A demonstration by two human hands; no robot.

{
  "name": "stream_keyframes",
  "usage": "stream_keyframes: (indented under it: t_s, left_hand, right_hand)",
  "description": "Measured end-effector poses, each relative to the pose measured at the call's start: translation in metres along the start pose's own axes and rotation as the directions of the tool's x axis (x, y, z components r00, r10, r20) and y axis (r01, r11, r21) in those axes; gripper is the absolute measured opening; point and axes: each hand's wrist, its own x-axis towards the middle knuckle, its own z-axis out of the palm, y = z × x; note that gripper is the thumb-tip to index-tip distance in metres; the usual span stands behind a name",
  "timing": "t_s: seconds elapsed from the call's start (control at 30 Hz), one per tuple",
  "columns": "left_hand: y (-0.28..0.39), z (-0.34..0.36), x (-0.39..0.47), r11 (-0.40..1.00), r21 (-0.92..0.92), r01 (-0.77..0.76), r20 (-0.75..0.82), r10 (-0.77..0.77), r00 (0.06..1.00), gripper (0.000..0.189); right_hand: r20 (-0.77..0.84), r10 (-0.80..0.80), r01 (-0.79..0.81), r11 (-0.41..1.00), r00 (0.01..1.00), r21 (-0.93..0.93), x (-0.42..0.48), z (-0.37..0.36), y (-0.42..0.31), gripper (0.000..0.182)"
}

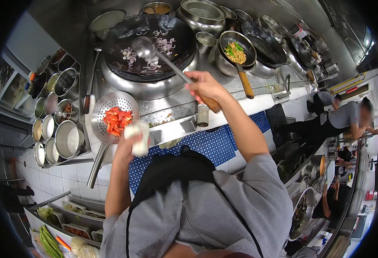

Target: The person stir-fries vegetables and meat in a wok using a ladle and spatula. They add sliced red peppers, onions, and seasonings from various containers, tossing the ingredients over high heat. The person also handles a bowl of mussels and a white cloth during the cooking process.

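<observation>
My right hand (205,85) grips a metal ladle (173,64) by its wooden handle. The ladle's bowl, somewhat blurred, is over a large black wok (118,38) where sliced purple shallots or onions (165,45) lie scattered. In my left hand (127,150) is a folded white cloth (137,137), held beside the rim of a perforated metal strainer (95,113). Red pieces, likely tomato, (116,121) rest in the strainer. Its steel handle (98,166) points toward me, passing near my left wrist.
Metal seasoning pots (68,138) crowd the left side. A wooden-handled pan (231,35) with yellowish shredded food and green pieces sits on a pot at right. A can-like cylinder (203,115) stands at the stove's front edge. Other people (344,117) work farther right.
</observation>
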Motion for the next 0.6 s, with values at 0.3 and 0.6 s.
stream_keyframes:
  t_s: [0.3, 0.6]
  left_hand:
    - [0.061, 0.075, 0.169, 0.992, -0.099, 0.074, -0.213, -0.094, 0.972, 0.048]
    - [0.058, 0.065, 0.239, 0.973, -0.232, 0.005, -0.344, -0.087, 0.935, 0.016]
  right_hand:
    - [-0.214, -0.098, 0.103, 0.995, 0.972, 0.015, 0.02, 0.006, 0.024, 0.064]
    - [0.05, -0.03, 0.039, 0.983, 0.998, -0.18, -0.046, -0.033, -0.003, 0.061]
